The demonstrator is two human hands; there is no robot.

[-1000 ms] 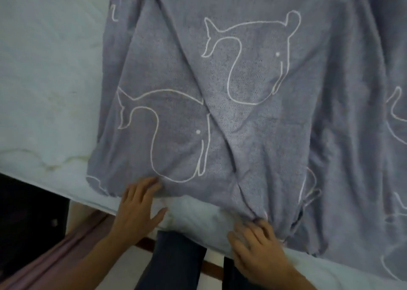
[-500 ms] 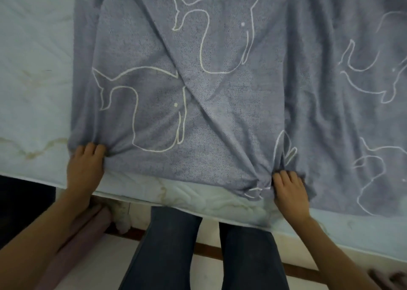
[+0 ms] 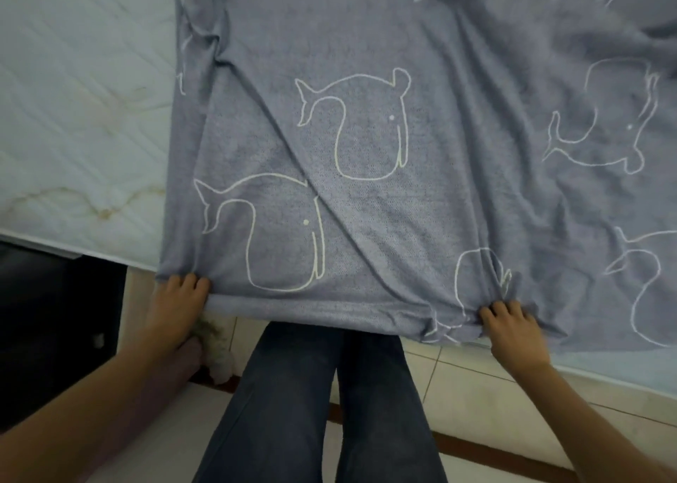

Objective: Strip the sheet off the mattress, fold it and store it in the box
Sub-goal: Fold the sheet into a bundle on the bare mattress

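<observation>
nearest the camera the person's legs in dark blue jeans (image 3: 311,409) stand on a pale tiled floor (image 3: 476,391), with a dark blurred object (image 3: 55,317) low on the left that cannot be made out. just above them the left hand (image 3: 176,299) has its fingers curled over the near left corner of the grey-blue fabric sheet printed with white whale outlines (image 3: 366,207), gripping a small bunch of it. the right hand (image 3: 513,328) grips a gathered knot of the same hem further along. the held hem runs across the view from hand to hand, a little lower on the right, and is pulled fairly taut between them. the sheet stretches away from the person, its left edge running straight up the view from the left hand. its far and right ends leave the picture, so its long axis cannot be told. half a second ago the hem lay on the bed with a strip of bare mattress showing in front of it. now it hangs past the bed's edge and covers the top of the jeans, and the hands have come nearer the body. a second ago both hands lay flatter and closer together at the hem. beyond and to the left lies the pale quilted mattress with yellowish stains (image 3: 80,116), bare beside the sheet.
</observation>
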